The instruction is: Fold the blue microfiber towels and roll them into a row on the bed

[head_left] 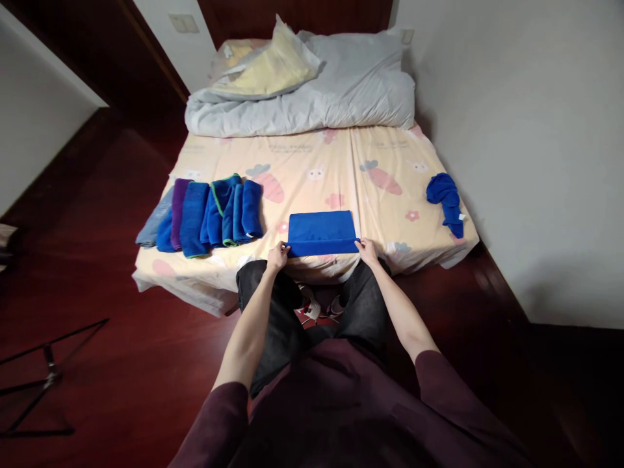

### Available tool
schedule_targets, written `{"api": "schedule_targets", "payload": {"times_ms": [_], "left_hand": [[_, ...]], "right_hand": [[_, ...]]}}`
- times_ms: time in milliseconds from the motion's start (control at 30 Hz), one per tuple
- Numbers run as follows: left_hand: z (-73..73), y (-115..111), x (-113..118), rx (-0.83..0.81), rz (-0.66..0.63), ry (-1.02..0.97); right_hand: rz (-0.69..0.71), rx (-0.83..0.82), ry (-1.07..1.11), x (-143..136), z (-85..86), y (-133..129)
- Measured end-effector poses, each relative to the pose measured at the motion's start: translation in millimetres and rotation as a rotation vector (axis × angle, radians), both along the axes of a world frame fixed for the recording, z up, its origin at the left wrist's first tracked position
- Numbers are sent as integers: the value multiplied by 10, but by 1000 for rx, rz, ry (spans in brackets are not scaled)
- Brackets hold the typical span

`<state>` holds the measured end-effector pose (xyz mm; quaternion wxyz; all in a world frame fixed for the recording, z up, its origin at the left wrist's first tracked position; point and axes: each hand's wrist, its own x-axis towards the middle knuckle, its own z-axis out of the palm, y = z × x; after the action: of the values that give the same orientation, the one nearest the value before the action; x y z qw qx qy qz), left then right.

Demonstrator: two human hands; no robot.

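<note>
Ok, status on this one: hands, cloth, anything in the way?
Left hand and right hand each pinch a near corner of the blue cloth. Cloth flat, folded, at mattress edge. Folded pile left, crumpled cloth right, both apart.

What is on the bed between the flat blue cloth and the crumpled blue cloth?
In the head view, only bare carrot-print sheet lies between the flat blue folded cloth and the crumpled blue cloth.
</note>
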<state>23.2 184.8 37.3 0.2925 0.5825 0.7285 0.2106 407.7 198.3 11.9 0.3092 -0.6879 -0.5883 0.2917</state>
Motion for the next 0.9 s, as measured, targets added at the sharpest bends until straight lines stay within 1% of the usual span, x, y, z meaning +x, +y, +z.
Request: {"api": "schedule_targets", "payload": {"times_ms": [167, 333, 567, 800, 900], "left_hand": [[-23, -22, -3, 25, -14, 35], [-31, -15, -10, 28, -12, 1], [-60, 5, -17, -6, -15, -6], [-135, 20, -53, 21, -22, 17], [-155, 22, -63, 30, -28, 22]], "right_hand": [[-7, -36, -152, -53, 126, -42], [-3, -66, -189, -84, 203, -73], [-7, -129, -219, -119, 253, -63], [2, -108, -203, -121, 241, -71], [-3, -123, -205, -115, 244, -66]]}}
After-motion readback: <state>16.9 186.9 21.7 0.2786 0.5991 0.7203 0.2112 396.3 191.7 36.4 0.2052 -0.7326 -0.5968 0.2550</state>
